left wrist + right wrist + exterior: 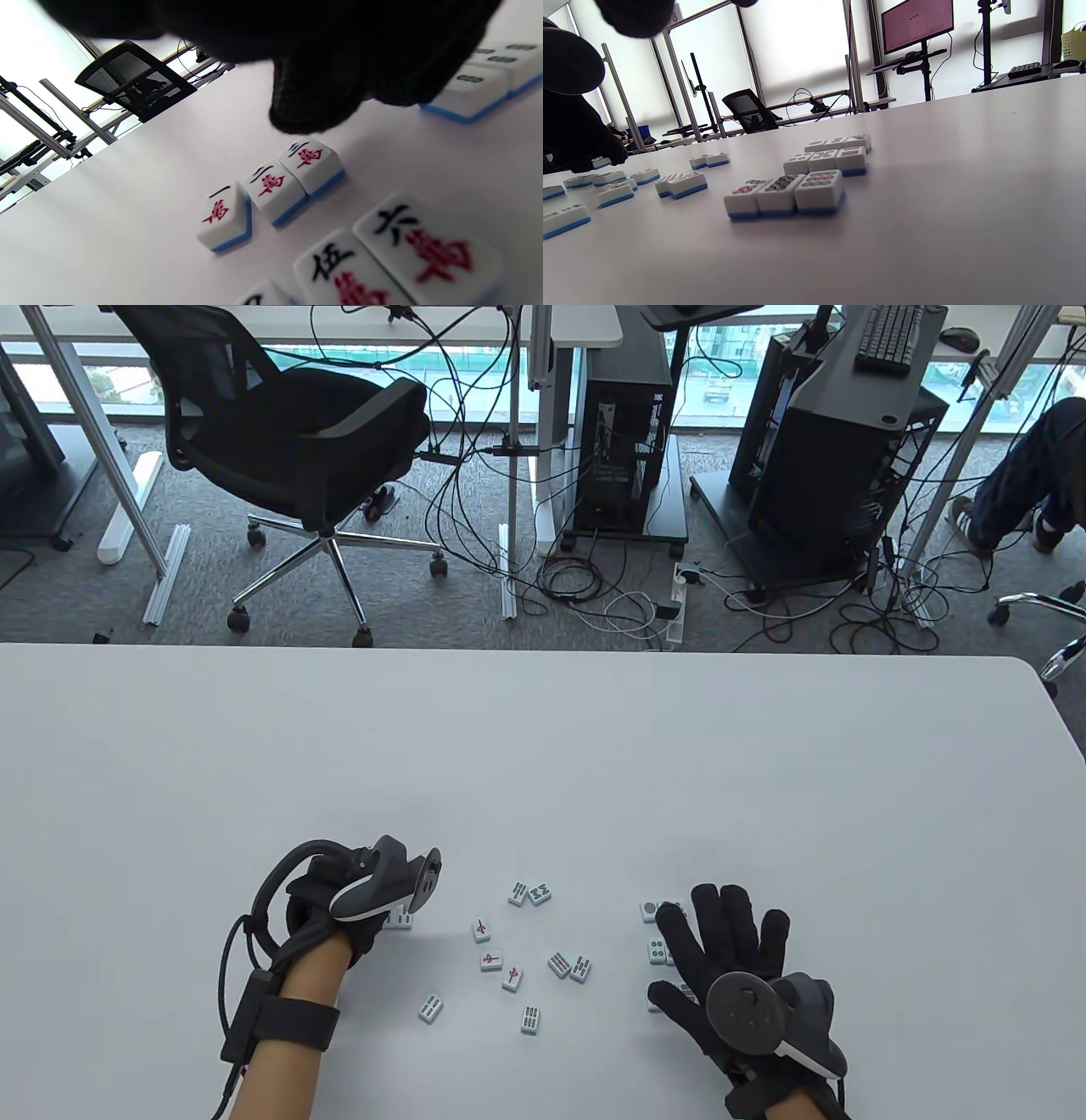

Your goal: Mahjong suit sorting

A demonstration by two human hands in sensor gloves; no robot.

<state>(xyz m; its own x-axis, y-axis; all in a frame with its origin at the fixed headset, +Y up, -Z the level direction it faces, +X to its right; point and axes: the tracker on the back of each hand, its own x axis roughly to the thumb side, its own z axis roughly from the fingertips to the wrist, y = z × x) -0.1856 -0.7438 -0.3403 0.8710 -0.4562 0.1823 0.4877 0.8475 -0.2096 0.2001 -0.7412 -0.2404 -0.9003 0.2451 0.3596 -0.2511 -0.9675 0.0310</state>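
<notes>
Under the left hand (339, 899), curled fingers are hiding whether it is holding a tile. Just below its fingertips (314, 106), three red-marked tiles (271, 190) are lying in a row. The right hand (721, 950) is lying flat, fingers spread, over grouped tiles (806, 182); loose tiles (526, 954) are scattering between both hands.

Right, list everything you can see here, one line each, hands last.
table: one, white, fills the near half of the table view.
loose mahjong tiles: about eleven showing, white faces on blue backs, scattered between the hands.
grouped tiles: three short rows, same colours, under the right hand.
character tiles: three in a row, red and black marks, below the left fingers.
office chair: one, black, beyond the table.
computer towers: several, black, on the floor.
left hand: black glove, fingers hidden.
right hand: black glove, fingers spread over tiles.
</notes>
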